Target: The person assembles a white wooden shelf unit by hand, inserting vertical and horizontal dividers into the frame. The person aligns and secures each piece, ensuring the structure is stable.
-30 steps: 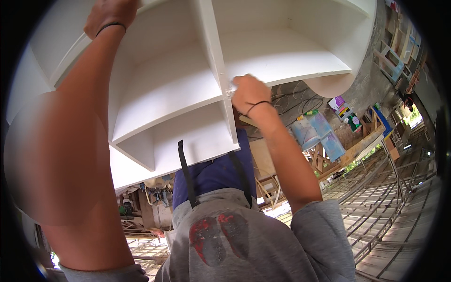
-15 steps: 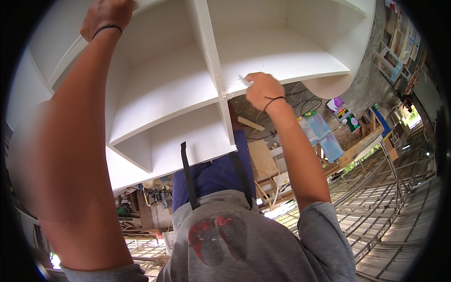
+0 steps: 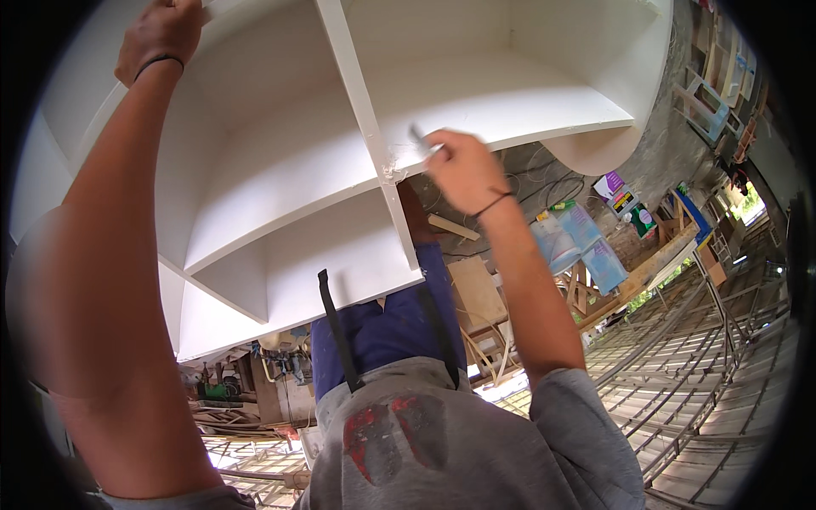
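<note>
A white shelf unit (image 3: 280, 208) with several compartments fills the upper part of the view. At the upper left my left hand (image 3: 161, 36) is closed around the edge of one of its panels; the fingertips are partly cut off by the frame. My right hand (image 3: 466, 170) pinches a small grey blade-like tool (image 3: 418, 138), blurred by motion, whose exact kind I cannot make out. Its tip hovers close to the joint (image 3: 391, 170) where the upright divider meets a shelf edge. White crumbs or rough filler cling to that joint.
Right of the shelf unit, cables (image 3: 552, 183) lie on the grey floor. Blue-white packages (image 3: 586, 246), a purple-and-white box (image 3: 614, 191) and wood pieces (image 3: 455, 226) sit there too. A metal lattice (image 3: 680, 374) spans the lower right. Tools and scraps (image 3: 229, 391) show at lower left.
The shelf unit and both hands have shifted slightly left in the view. My right hand's blade tip now points up more steeply, still near the joint. My left hand keeps its hold.
</note>
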The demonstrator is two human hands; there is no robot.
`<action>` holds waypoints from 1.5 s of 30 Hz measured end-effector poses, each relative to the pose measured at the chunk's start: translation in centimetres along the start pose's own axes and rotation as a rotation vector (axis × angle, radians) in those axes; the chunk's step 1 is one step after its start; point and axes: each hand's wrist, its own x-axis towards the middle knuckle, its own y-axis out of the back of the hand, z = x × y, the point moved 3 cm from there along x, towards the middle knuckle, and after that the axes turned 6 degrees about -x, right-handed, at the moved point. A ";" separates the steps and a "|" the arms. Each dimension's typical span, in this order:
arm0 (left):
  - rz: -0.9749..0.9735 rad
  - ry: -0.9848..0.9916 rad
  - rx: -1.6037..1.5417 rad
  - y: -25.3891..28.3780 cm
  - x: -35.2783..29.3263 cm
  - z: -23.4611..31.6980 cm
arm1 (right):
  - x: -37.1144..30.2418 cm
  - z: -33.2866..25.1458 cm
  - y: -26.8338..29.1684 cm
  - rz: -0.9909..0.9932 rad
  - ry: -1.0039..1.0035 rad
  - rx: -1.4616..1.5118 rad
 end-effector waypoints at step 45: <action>-0.427 -0.902 0.292 -6.0 -30.3 6.0 | 6.9 15.2 8.5 1.110 0.199 -0.104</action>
